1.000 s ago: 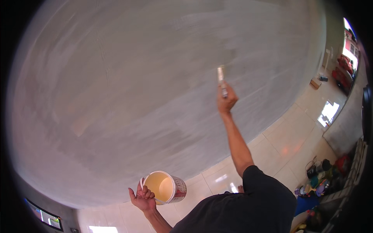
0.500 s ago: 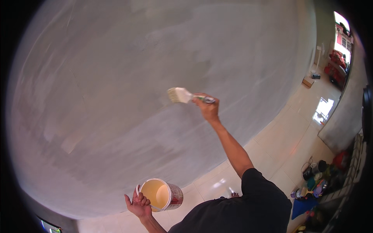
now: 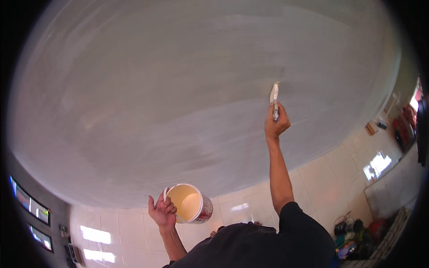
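Observation:
My right hand grips a wide paintbrush, held upright with its bristles at the grey plastered wall; whether they touch it is hard to tell. Streaky darker and lighter patches cover the wall around the brush. Lower down, my left hand has its fingers curled round the handle of a white bucket, thumb raised. The bucket is tilted toward the camera and has pale cream liquid in it.
A tiled floor runs along the wall's foot. Assorted tools and containers lie piled at lower right beside a low grey partition. A cardboard box and red objects stand farther right. Windows show at lower left.
Half a second ago the brush pointed left near mid-wall; now it is upright and farther right. The view has shifted, showing more of the left windows, with the bucket higher in the picture.

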The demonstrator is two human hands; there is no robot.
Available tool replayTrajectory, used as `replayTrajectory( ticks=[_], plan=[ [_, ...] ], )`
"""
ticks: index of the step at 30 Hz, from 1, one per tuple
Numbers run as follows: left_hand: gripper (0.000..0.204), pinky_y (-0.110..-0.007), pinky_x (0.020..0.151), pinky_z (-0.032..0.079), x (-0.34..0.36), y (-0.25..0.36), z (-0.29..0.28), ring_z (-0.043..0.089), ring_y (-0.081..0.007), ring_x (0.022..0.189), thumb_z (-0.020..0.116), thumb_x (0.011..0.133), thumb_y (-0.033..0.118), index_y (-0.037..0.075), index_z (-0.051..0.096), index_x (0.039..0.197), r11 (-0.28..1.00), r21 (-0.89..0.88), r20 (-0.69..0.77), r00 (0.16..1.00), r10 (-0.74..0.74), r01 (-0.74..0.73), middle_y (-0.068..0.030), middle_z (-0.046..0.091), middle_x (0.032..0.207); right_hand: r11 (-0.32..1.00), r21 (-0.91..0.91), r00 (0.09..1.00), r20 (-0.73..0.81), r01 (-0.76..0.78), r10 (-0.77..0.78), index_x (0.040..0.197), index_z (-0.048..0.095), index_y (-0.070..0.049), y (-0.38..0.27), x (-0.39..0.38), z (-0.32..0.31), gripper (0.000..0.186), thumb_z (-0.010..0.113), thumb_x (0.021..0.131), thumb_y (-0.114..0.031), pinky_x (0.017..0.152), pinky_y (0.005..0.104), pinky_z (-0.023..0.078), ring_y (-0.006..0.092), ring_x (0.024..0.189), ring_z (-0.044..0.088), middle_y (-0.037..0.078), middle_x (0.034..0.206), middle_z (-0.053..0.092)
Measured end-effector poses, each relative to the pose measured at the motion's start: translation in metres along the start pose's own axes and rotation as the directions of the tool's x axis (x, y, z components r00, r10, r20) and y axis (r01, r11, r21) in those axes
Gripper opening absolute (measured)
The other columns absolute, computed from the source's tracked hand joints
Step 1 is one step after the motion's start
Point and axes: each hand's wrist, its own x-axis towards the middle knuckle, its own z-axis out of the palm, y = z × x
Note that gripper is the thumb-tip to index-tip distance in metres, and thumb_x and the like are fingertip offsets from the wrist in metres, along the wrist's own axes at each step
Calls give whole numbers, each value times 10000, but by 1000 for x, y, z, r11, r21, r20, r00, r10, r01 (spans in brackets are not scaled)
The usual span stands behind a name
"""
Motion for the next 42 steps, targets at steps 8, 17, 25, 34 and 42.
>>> replayTrajectory(
  ticks=[8, 17, 25, 34, 42],
  plan=[
    [758, -214, 447, 180, -15, 2, 12, 201, -56, 468, 281, 1037, 583, -62, 554, 1326, 999, 42, -9, 1000, 13, -13, 52, 291, 616, 882, 456, 935, 247, 122, -257, 1049, 723, 22, -208, -125, 71, 246, 756, 817, -52, 636, 347, 579, 296, 721, 735, 176, 890, 743],
    [721, -203, 424, 193, 30, -9, -17, 228, -51, 453, 290, 1032, 576, -28, 580, 1298, 998, 62, 33, 999, 10, -12, 58, 320, 604, 633, 763, 838, 424, -127, -343, 1056, 728, -34, -286, -163, 164, 263, 748, 795, -57, 567, 349, 543, 275, 650, 692, 133, 897, 749],
    [707, -211, 409, 151, 58, -14, -46, 209, -48, 446, 282, 1029, 578, -18, 616, 1214, 993, 108, 36, 998, 51, -54, 62, 283, 593, 833, 517, 954, 299, -196, 39, 1031, 764, -6, -122, -48, 99, 212, 776, 844, -105, 657, 328, 576, 199, 758, 744, 163, 887, 765],
    [737, -211, 418, 156, 33, -4, -33, 199, -44, 442, 306, 1033, 567, -56, 556, 1339, 990, 83, 123, 985, -124, 115, 62, 277, 598, 865, 305, 917, 121, -399, 381, 987, 744, 51, -62, 25, -97, 167, 734, 872, -69, 627, 274, 547, 162, 735, 733, 102, 823, 750],
    [734, -203, 454, 213, 4, 19, -38, 258, -49, 485, 292, 1031, 560, -50, 505, 1379, 948, 132, 199, 929, -310, 288, 57, 309, 641, 612, 69, 377, 840, -788, 391, 970, 739, 46, -184, -91, -164, 166, 742, 869, -85, 606, 261, 540, 156, 712, 726, 92, 822, 744]
  ],
)
